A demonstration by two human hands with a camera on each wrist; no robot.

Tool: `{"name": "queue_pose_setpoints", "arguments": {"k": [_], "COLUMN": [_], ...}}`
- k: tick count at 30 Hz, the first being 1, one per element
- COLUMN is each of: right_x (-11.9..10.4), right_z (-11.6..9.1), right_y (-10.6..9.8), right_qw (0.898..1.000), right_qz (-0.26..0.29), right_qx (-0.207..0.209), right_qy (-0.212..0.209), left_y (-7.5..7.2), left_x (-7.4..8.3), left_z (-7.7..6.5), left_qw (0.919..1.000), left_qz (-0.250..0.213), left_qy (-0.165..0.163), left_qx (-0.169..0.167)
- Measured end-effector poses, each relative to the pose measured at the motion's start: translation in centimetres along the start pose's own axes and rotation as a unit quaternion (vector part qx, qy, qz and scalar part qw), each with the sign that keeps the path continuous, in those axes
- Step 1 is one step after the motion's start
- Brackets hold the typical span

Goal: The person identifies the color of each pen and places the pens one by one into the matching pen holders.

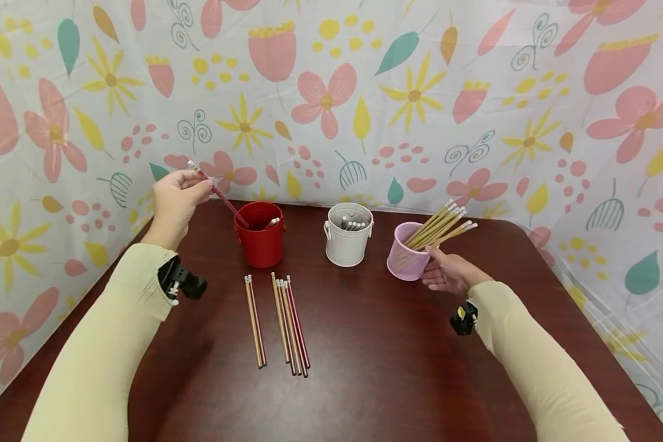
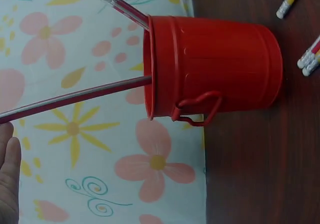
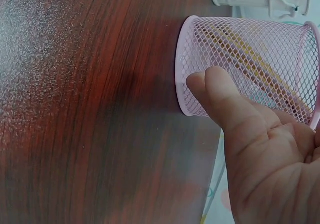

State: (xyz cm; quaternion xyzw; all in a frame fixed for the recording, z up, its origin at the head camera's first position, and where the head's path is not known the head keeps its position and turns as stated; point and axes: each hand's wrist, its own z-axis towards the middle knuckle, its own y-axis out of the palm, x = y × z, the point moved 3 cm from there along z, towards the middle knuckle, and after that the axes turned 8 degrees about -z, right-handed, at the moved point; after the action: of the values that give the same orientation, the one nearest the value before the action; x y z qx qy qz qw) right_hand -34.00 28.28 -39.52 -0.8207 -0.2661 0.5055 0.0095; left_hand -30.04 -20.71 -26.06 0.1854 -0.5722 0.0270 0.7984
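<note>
Containers: three, in a row on the brown table (image 1: 387,356): red bucket (image 1: 262,248), white bucket (image 1: 345,247), pink mesh cup (image 1: 403,263). Loose pencils: a pair (image 1: 255,322) and, just beside, a cluster (image 1: 291,325), counted as five. One dark-red pencil (image 1: 226,201) slants into the red bucket, lower end below its rim.

Left hand (image 1: 175,199): raised left of the red bucket, thumb and fingers pinching the dark-red pencil near its eraser end. Right hand (image 1: 452,271): low at the right of the pink mesh cup, gripping it at the rim, with other fingers along the mesh wall.

Unclear: yellow pencils (image 1: 439,227) in the cup overlap, count uncertain. Dark pencils (image 1: 353,225) in the white bucket show mostly as eraser ends; not countable. Left wrist view cuts off most of the left hand.
</note>
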Motion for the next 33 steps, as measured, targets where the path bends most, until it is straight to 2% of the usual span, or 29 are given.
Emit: {"name": "queue_pose_setpoints", "arguments": {"k": [6, 8, 10, 13, 15, 19, 21, 24, 29, 33], "right_x": [0.1, 0.2, 0.3, 0.4, 0.4, 0.3, 0.2, 0.2, 0.1, 0.1], "right_z": [0.0, 0.0, -0.1, -0.2, -0.2, -0.2, -0.2, -0.2, -0.2, -0.2], "right_y": [-0.1, -0.2, -0.2, -0.1, 0.0, 0.2, 0.2, 0.2, 0.2, 0.2], "right_qw": [1.0, 1.0, 1.0, 1.0, 1.0, 1.0, 1.0, 1.0, 1.0, 1.0], "right_qz": [-0.002, -0.002, -0.002, -0.006, -0.007, -0.006, -0.005, -0.003, 0.001, 0.008], "right_qx": [0.004, 0.004, 0.006, 0.007, 0.006, 0.003, 0.004, 0.004, 0.008, 0.011], "right_qy": [0.0, 0.001, 0.003, 0.004, 0.002, -0.003, -0.004, -0.004, 0.0, 0.0], "left_y": [1.6, 2.2, 2.9, 3.7, 4.0, 4.5, 4.8, 5.1, 5.5, 5.7], "left_x": [1.2, 1.6, 1.8, 1.5, 0.9, -0.5, -1.2, -2.2, -3.6, -4.7], "left_z": [2.0, 2.6, 3.1, 3.4, 3.5, 3.5, 3.6, 3.6, 3.1, 2.7], "left_qw": [0.9975, 0.9952, 0.9894, 0.976, 0.96, 0.9273, 0.9133, 0.8972, 0.8852, 0.8791], "left_qz": [0.07, 0.096, 0.14, 0.204, 0.264, 0.353, 0.383, 0.41, 0.423, 0.429], "left_qy": [0.006, -0.003, -0.007, -0.014, -0.008, 0.0, 0.008, 0.013, 0.003, 0.002], "left_qx": [0.0, -0.013, -0.037, -0.075, -0.093, -0.124, -0.138, -0.163, -0.193, -0.207]}}
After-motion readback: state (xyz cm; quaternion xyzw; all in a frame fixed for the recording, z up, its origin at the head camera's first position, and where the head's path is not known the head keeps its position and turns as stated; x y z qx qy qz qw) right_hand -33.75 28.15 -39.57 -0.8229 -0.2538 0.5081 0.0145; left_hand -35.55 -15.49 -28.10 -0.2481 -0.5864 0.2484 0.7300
